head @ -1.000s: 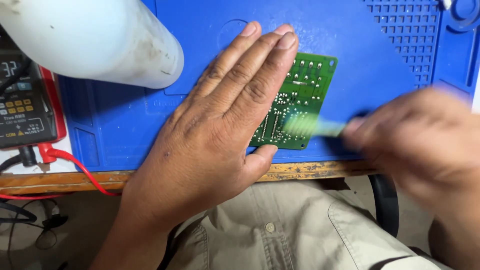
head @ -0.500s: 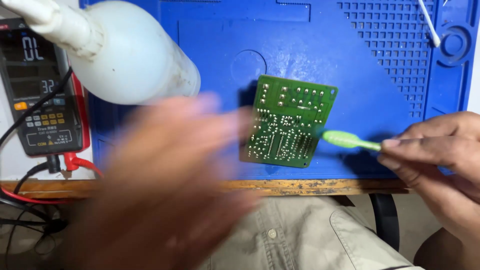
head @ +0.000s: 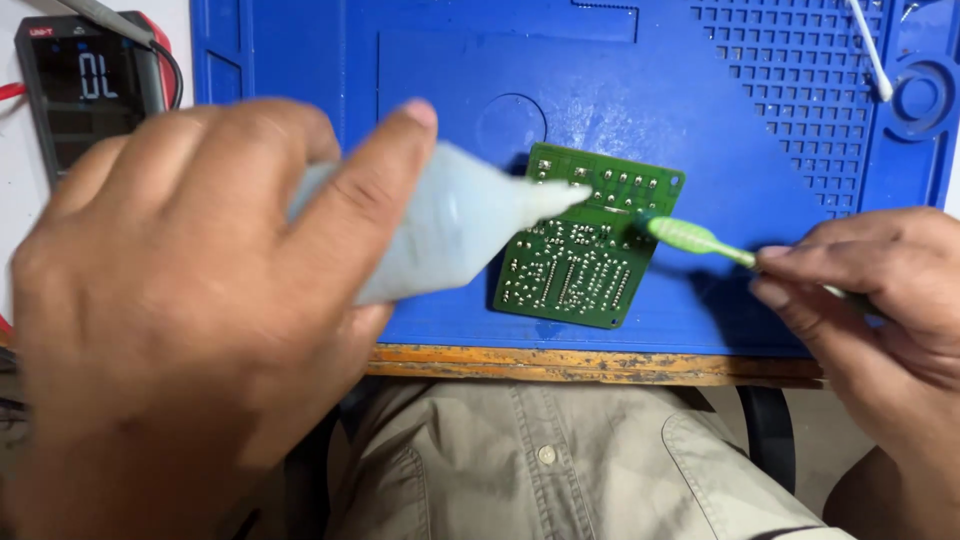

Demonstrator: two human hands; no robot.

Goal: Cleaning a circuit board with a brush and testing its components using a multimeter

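Since the earlier frame our left hand [head: 190,300] has come in from the blur and now grips a pale squeeze bottle [head: 440,235], fingers wrapped round its body, its nozzle over the top edge of the green circuit board [head: 590,240]. The board lies flat on the blue mat [head: 700,100] near the front edge of the table [head: 600,365]. Our right hand [head: 880,300] pinches a green brush [head: 690,238], its head touching the board's right side. A meter [head: 85,90] sits at the left.

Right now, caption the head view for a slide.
Left hand tips squeeze bottle onto green circuit board; right hand holds green brush.
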